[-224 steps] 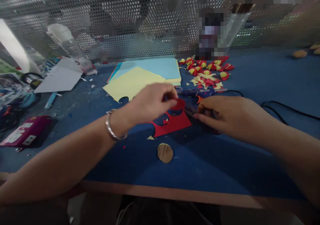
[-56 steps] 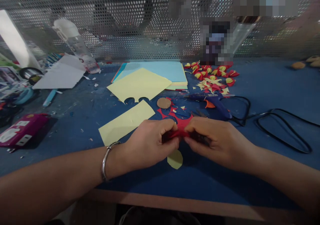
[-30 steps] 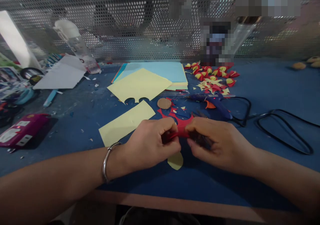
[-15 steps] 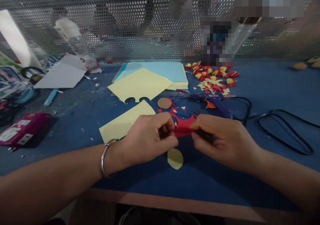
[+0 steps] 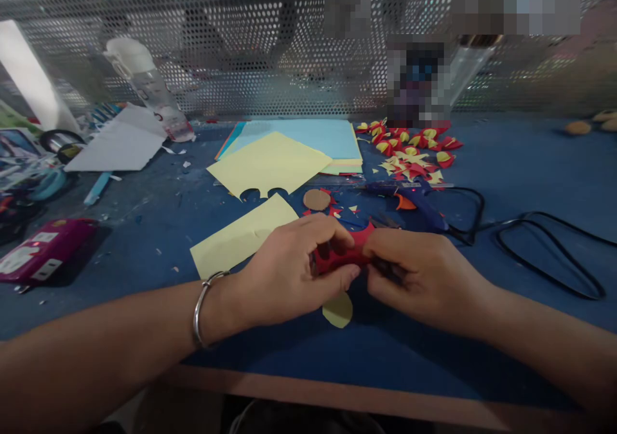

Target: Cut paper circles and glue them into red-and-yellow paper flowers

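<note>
The left hand (image 5: 299, 270) and the right hand (image 5: 429, 273) face each other, near but not pressed together, with a piece of red paper (image 5: 332, 260) between them. The right hand pinches the red paper's near end between thumb and bent forefinger. The left hand is curved around the other end, thumb and forefinger standing apart; whether its hidden fingers grip the paper, I cannot tell. A silver bracelet (image 5: 196, 315) circles the left wrist.

Just below the left hand's thumb, a yellow paper circle (image 5: 338, 312) lies on the blue table (image 5: 434, 363). Beyond the left hand's fingers sits a round brown disc (image 5: 317, 199), with small red and yellow scraps beside it. A yellow strip (image 5: 243, 235) lies to the left of that hand, slanting away from it. Farther ahead, a yellow sheet (image 5: 270, 161) with two round bites in its edge overlaps a stack of coloured paper (image 5: 313, 137).

Beyond the right hand lies a blue glue gun (image 5: 424, 206) with an orange trigger, its black cord (image 5: 549, 286) looping off to the right. Past the gun is a heap of red and yellow petals (image 5: 427, 138). Well to the left of both hands rests a purple box (image 5: 58, 247).
</note>
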A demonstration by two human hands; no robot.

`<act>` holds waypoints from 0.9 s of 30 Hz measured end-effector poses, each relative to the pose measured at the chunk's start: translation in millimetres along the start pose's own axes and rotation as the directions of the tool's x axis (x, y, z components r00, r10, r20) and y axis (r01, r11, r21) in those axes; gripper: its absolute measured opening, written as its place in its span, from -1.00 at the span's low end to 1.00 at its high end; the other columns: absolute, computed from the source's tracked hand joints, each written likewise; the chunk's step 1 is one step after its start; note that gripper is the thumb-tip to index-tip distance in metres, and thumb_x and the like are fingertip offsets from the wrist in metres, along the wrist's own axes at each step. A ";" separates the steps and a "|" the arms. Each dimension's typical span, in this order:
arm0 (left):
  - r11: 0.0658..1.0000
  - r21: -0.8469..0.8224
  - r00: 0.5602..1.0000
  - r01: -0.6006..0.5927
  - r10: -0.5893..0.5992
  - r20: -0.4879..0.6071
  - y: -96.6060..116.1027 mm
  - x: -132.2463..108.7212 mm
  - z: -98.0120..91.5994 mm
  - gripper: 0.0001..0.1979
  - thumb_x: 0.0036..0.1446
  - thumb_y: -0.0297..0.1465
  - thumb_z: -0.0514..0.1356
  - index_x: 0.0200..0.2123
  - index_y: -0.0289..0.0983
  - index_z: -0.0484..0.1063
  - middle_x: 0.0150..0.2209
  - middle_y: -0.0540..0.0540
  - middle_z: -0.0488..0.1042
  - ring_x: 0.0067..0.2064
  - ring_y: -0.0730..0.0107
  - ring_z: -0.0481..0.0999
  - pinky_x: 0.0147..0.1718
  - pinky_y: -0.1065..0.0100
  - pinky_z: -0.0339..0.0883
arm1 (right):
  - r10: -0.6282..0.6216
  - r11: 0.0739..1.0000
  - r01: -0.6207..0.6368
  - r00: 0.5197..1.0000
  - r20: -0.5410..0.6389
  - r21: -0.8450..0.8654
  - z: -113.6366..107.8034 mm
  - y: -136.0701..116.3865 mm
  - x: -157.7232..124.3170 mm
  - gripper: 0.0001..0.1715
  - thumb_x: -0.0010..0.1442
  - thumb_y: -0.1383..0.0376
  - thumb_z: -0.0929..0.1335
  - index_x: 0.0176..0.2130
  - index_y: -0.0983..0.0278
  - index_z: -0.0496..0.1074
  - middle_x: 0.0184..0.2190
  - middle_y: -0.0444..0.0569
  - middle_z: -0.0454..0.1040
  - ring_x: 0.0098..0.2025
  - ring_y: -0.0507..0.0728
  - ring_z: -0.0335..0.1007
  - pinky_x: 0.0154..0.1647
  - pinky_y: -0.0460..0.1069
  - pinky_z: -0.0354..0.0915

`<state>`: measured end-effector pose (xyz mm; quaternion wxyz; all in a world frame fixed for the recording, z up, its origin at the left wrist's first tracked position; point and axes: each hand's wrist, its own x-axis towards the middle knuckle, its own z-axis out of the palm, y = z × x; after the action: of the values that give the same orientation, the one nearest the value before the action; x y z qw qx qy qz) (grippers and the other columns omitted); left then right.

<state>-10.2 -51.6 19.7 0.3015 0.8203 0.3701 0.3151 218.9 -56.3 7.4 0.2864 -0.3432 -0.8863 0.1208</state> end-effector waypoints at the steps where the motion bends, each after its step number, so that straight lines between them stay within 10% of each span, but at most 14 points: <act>1: 1.000 0.006 1.000 -0.024 0.024 0.006 -0.8 -0.6 1.9 -0.91 0.23 -0.44 0.31 -0.20 -0.31 0.56 -0.31 -0.02 0.58 -0.31 0.45 0.52 -0.31 0.41 0.37 | -0.002 1.000 0.002 1.000 -0.004 0.002 0.8 -0.7 0.2 -0.79 0.22 0.42 0.26 -0.44 0.22 0.23 -0.58 -0.25 0.19 -0.59 -0.06 0.09 -0.55 -0.12 0.06; 27: 0.977 -0.112 0.983 0.182 -0.177 0.058 1.1 1.2 3.8 -0.98 0.21 -0.48 0.28 -0.30 -0.29 0.53 -0.44 0.06 0.52 -0.44 0.52 0.41 -0.44 0.46 0.25 | -0.050 0.996 0.046 0.997 -0.053 -0.072 -0.3 2.0 -0.6 -0.82 0.25 0.44 0.27 -0.38 0.24 0.35 -0.55 -0.21 0.29 -0.55 -0.05 0.17 -0.52 -0.11 0.12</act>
<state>-6.3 -52.2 18.5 0.3847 0.7717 0.4165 0.2880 220.6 -55.3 6.5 0.3010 -0.3348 -0.8899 0.0731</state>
